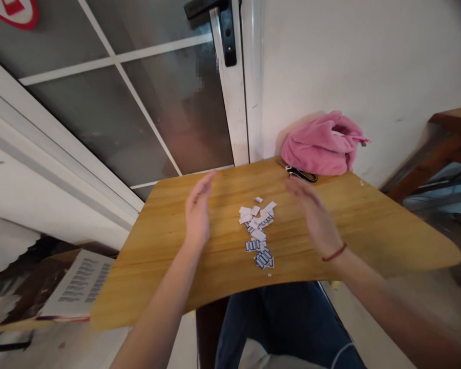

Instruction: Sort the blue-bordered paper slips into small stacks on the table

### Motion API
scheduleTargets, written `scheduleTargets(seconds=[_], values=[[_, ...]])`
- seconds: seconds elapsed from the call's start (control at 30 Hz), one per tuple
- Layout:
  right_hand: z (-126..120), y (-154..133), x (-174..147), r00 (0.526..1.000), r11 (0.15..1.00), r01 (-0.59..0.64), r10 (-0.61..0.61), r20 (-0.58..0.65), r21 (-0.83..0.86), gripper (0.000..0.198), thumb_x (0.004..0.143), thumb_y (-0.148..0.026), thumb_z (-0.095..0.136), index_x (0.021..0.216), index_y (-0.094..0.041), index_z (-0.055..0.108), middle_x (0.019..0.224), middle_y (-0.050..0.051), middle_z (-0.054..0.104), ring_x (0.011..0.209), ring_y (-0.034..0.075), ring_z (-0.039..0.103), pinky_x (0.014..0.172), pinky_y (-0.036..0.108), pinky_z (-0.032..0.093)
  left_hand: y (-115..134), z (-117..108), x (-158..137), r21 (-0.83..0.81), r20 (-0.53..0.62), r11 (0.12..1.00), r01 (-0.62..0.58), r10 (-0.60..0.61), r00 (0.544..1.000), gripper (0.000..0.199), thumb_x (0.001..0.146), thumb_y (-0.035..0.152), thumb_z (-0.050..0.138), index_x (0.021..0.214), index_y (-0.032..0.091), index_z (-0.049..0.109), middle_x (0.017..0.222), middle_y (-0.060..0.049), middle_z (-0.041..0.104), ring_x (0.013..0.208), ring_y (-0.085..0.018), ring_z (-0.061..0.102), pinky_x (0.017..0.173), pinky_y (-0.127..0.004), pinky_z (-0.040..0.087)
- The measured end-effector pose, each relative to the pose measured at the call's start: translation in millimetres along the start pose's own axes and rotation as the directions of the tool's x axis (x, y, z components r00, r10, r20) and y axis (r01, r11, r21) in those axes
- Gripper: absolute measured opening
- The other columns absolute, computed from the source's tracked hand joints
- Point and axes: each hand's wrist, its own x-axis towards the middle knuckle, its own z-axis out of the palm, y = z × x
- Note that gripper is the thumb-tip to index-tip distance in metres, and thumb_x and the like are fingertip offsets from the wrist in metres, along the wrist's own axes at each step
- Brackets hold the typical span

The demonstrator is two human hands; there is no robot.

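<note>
A loose pile of small white paper pieces (258,234), some with blue printed marks, lies near the middle of the wooden table (223,271). To the left of the pile, my left hand (198,210) is held on edge with its fingers stretched out, palm facing inward. My right hand (311,210) is on the other side, fingers extended and somewhat blurred, with a red band around the wrist. Neither hand touches the paper. Just beyond my right fingertips lie scissors (301,173) with dark handles, their blades partly hidden.
A pink plush cloth bundle (322,146) rests at the table's back edge against the wall. Behind the table is a door with dark panes (180,102) and a black handle. A printed sheet (79,284) sits in a box at lower left. Wooden furniture (445,138) stands at right.
</note>
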Motion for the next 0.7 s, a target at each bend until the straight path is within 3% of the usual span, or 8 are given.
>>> scheduleTargets(seconds=[0.07, 0.13, 0.23, 0.33, 0.47, 0.57, 0.63, 0.7], values=[[5.7, 19.5, -38.3, 0.987, 0.94, 0.077, -0.025, 0.159, -0.331, 0.058, 0.089, -0.044, 0.044, 0.141, -0.02, 0.039, 0.15, 0.009, 0.039, 0.141, 0.025, 0.031, 0.118, 0.052, 0.018, -31.5, 5.4, -3.1, 0.25, 0.207, 0.967, 0.051, -0.104, 0.973, 0.031, 0.089, 0.03, 0.048, 0.115, 0.025, 0.064, 0.135, -0.003, 0.056, 0.134, -0.021, 0.042, 0.117, -0.043, 0.023], [16.4, 36.1, -71.4, 0.945, 0.762, 0.249, -0.057, 0.321, -0.597, 0.066, 0.088, -0.046, 0.046, 0.146, -0.018, 0.033, 0.155, 0.011, 0.025, 0.145, 0.03, 0.015, 0.115, 0.06, 0.012, -62.7, 16.4, -5.8, 0.427, 0.377, 0.903, 0.052, -0.23, 0.897, 0.038, 0.091, 0.033, 0.045, 0.123, 0.021, 0.06, 0.143, -0.008, 0.048, 0.139, -0.022, 0.034, 0.118, -0.044, 0.019], [31.2, 54.8, -91.9, 0.873, 0.519, 0.453, -0.093, 0.479, -0.725, 0.076, 0.085, -0.053, 0.05, 0.149, -0.018, 0.027, 0.157, 0.014, 0.018, 0.145, 0.035, 0.013, 0.112, 0.066, 0.005, -94.9, 34.7, -11.2, 0.599, 0.527, 0.798, -0.068, -0.329, 0.784, 0.047, 0.094, 0.039, 0.037, 0.133, 0.018, 0.052, 0.149, -0.01, 0.038, 0.144, -0.022, 0.023, 0.118, -0.044, 0.014], [33.2, 67.8, -72.7, 0.873, 0.403, 0.468, -0.076, 0.482, -0.786, 0.077, 0.086, -0.057, 0.047, 0.149, -0.017, 0.028, 0.156, 0.017, 0.018, 0.145, 0.035, 0.015, 0.109, 0.069, 0.0, -102.2, 42.5, -20.7, 0.654, 0.599, 0.733, -0.185, -0.354, 0.718, 0.05, 0.097, 0.04, 0.027, 0.138, 0.021, 0.046, 0.151, -0.006, 0.035, 0.144, -0.019, 0.02, 0.119, -0.042, 0.01], [17.1, 81.1, -22.2, 0.885, 0.368, 0.453, -0.079, 0.458, -0.812, 0.075, 0.088, -0.056, 0.042, 0.148, -0.013, 0.03, 0.153, 0.021, 0.025, 0.144, 0.035, 0.018, 0.108, 0.069, 0.0, -85.3, 29.4, -44.4, 0.618, 0.633, 0.762, -0.195, -0.335, 0.698, 0.05, 0.098, 0.039, 0.022, 0.137, 0.02, 0.048, 0.149, -0.005, 0.039, 0.143, -0.016, 0.025, 0.12, -0.037, 0.013], [2.9, 89.1, 7.5, 0.891, 0.398, 0.444, -0.099, 0.444, -0.803, 0.076, 0.088, -0.059, 0.04, 0.148, -0.014, 0.029, 0.153, 0.021, 0.025, 0.144, 0.035, 0.018, 0.11, 0.067, 0.003, -67.4, 11.6, -67.6, 0.576, 0.582, 0.812, -0.094, -0.327, 0.744, 0.05, 0.097, 0.044, 0.029, 0.142, 0.026, 0.04, 0.152, -0.004, 0.035, 0.143, -0.017, 0.026, 0.119, -0.039, 0.018], [-1.6, 93.6, 20.4, 0.893, 0.449, 0.426, -0.068, 0.445, -0.786, 0.075, 0.09, -0.058, 0.037, 0.149, -0.013, 0.028, 0.153, 0.02, 0.026, 0.144, 0.034, 0.02, 0.111, 0.064, 0.009, -59.2, 4.1, -80.2, 0.628, 0.537, 0.773, -0.093, -0.344, 0.77, 0.067, 0.09, 0.052, 0.045, 0.148, 0.024, 0.028, 0.156, -0.008, 0.022, 0.146, -0.022, 0.017, 0.119, -0.043, 0.016], [1.0, 96.9, 27.9, 0.897, 0.489, 0.399, -0.033, 0.441, -0.775, 0.072, 0.091, -0.055, 0.035, 0.148, -0.012, 0.029, 0.152, 0.019, 0.03, 0.143, 0.032, 0.023, 0.112, 0.061, 0.013, -57.3, 4.7, -86.5, 0.725, 0.492, 0.678, -0.125, -0.383, 0.782, 0.088, 0.082, 0.057, 0.056, 0.151, 0.017, 0.017, 0.158, -0.013, 0.013, 0.147, -0.027, 0.006, 0.119, -0.048, 0.011]])
